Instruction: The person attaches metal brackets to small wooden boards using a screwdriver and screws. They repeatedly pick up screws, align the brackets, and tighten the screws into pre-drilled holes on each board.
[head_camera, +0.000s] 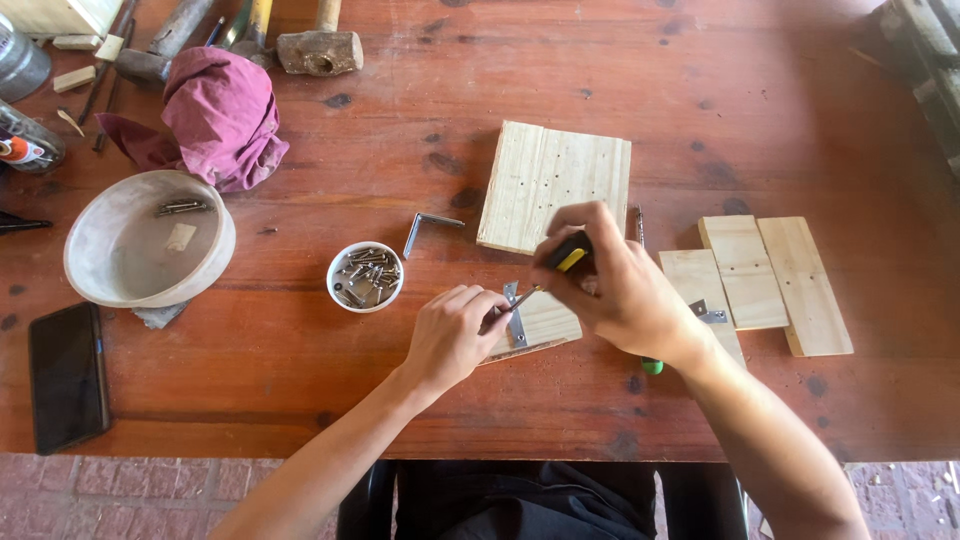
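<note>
The right hand (620, 290) is clenched around a screwdriver (568, 255) with a black and yellow handle, its shaft angled down and left toward a metal bracket (515, 315). The left hand (455, 330) pinches what looks like a screw at the tip, fingertips closed tight on it, though the screw itself is too small to make out. The bracket lies on a small wood piece (545, 322) near the front edge of the table (300, 380). Just behind sits a larger wood board (555, 185), and to the right 3 more wood slats (770, 275) lie side by side, 1 with a second bracket (710, 313). A small white cup of screws (365, 277) stands just left of the left hand. The slanted shaft could slip off the screw head and jab the pinching fingers, and the unclamped piece could skid under pressure.
</note>
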